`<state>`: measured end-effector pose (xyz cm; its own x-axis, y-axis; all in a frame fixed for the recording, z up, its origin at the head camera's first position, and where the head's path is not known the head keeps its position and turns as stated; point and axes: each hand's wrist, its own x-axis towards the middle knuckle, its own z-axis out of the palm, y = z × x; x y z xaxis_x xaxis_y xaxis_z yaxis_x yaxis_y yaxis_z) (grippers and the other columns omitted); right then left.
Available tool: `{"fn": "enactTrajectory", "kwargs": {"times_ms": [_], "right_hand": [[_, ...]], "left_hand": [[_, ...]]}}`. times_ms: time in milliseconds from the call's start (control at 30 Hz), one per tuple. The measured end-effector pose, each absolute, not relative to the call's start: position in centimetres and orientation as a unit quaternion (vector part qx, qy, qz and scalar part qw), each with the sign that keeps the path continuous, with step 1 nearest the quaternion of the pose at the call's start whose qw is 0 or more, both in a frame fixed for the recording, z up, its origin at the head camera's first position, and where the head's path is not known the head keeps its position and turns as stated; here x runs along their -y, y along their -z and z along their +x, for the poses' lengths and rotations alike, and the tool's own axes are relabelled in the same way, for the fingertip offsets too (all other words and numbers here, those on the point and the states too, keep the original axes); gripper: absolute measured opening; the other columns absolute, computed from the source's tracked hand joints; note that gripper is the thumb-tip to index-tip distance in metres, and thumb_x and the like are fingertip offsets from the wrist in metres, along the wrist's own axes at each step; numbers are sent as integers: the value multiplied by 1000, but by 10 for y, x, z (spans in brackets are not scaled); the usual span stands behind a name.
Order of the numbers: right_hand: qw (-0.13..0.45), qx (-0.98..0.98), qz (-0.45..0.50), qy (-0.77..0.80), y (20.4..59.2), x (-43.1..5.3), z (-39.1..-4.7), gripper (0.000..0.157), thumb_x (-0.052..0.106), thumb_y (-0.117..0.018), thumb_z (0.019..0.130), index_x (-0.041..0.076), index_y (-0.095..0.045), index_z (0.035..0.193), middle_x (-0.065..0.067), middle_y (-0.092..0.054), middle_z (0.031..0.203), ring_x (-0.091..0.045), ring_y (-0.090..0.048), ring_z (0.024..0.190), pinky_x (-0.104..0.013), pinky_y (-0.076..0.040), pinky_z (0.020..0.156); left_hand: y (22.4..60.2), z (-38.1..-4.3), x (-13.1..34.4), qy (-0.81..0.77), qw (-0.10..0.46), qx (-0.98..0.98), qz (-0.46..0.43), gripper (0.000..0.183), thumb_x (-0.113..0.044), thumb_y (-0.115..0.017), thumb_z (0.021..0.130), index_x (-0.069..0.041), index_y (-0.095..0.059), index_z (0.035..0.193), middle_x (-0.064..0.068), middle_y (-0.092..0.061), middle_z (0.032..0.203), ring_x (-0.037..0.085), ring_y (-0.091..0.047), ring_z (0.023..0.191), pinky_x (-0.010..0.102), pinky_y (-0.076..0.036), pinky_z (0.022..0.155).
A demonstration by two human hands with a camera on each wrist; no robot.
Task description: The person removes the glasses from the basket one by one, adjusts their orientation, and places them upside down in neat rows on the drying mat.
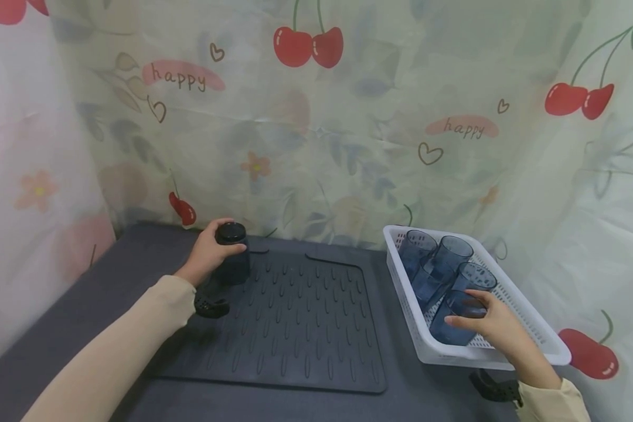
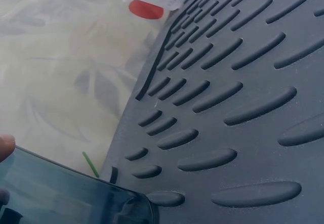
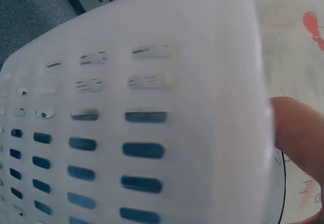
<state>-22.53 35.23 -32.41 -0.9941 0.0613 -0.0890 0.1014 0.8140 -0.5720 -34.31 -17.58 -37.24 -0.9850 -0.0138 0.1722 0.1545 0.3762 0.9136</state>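
Note:
My left hand (image 1: 209, 253) grips a dark blue-tinted drinking glass (image 1: 234, 266) by its upper part. The glass stands upright at the far left corner of the black ridged drying mat (image 1: 295, 328); in the left wrist view its lower edge (image 2: 147, 209) meets the mat. Over on the right, my right hand (image 1: 498, 328) pinches the rim of the nearest blue glass (image 1: 451, 331), which leans inside a white plastic basket (image 1: 422, 346). Several more blue glasses (image 1: 453, 249) lean behind it. In the right wrist view the basket wall (image 3: 202, 133) hides most of that glass.
The mat lies on a dark grey tabletop (image 1: 411, 392), with the basket to its right. A patterned curtain (image 1: 316, 146) with cherries and flowers encloses the back and both sides. Each wrist wears a black strap (image 1: 211, 306).

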Motion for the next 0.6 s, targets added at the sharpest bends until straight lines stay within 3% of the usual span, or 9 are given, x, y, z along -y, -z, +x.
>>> {"fn": "enactTrajectory", "kwargs": {"times_ms": [600], "right_hand": [[-15, -942, 28, 335, 310, -351, -215, 95, 40, -73, 86, -8, -21, 149, -34, -38, 143, -49, -45, 127, -56, -46, 95]], "left_hand": [[371, -344, 177, 551, 72, 831, -41, 75, -16, -71, 88, -11, -30, 151, 22, -37, 147, 39, -41, 132, 57, -37, 105]]}}
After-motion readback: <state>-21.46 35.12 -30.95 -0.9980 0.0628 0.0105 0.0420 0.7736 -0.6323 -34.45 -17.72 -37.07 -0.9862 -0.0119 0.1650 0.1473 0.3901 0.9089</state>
